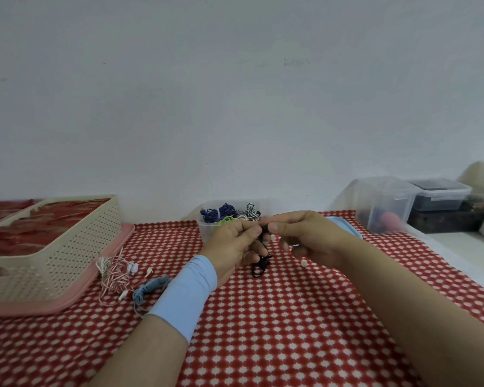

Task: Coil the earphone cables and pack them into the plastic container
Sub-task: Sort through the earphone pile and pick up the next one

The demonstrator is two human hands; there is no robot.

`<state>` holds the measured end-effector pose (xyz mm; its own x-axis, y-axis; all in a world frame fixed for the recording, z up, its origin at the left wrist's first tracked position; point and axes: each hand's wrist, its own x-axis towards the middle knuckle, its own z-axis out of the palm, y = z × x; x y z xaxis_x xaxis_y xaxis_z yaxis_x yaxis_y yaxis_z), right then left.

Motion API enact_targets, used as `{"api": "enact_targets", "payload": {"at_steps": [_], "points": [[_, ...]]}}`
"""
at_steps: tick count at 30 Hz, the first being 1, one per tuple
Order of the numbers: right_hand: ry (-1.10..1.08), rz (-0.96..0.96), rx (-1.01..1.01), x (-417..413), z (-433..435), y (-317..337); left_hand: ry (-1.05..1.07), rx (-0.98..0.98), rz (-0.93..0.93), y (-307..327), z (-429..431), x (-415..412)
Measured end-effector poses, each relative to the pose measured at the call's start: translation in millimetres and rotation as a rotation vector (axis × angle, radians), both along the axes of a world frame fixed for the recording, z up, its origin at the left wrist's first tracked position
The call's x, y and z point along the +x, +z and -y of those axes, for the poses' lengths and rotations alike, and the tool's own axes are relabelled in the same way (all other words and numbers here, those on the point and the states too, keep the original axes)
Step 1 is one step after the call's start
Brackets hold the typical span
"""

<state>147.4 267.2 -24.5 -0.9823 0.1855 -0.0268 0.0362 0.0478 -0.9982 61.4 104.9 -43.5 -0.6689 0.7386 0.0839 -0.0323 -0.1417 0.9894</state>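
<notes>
**Fig. 1. Black cable held between both hands, in front of the container**

Your left hand (pixel 232 241) and right hand (pixel 310 236) meet above the worktop (pixel 263 331). The thumb and fingers of each pinch the top of the black cable (pixel 260 266), and neither hand is free. The rest of the cable hangs below the pinch in a small loose bundle, low over the cloth. Whether it touches the cloth cannot be told.

The container (pixel 206 233) stands just behind your hands, open, and holds coiled cables (pixel 224 215) in blue, green and black-and-white. A blue lid (pixel 344 222) lies beside it, partly hidden by your right hand. Two cables wait uncoiled on the worktop to your left, near the basket (pixel 67 252): a pink-white cable (pixel 115 275) and a blue cable (pixel 148 289).

Risks, as judged from this view:
- **Coil springing open.** The hanging loops look uneven and unsecured. If either pinch loosens before the end is wrapped or tucked, the coil is likely to fall apart.
- **Snagging at the container.** If you lower a slack bundle in, it may catch on the coils already inside or drag one out.
- **Tangling of the waiting cables.** The pink-white cable lies in a loose heap near the blue cable. Pulling either one up carelessly could tangle the two.
</notes>
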Motion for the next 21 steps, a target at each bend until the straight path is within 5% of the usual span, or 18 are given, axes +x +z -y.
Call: {"api": "enact_targets", "payload": {"at_steps": [21], "points": [[0.010,-0.067,-0.055,-1.9,6.2,-2.7,-0.049,0.107,0.112,1.6,1.2,0.5]]}}
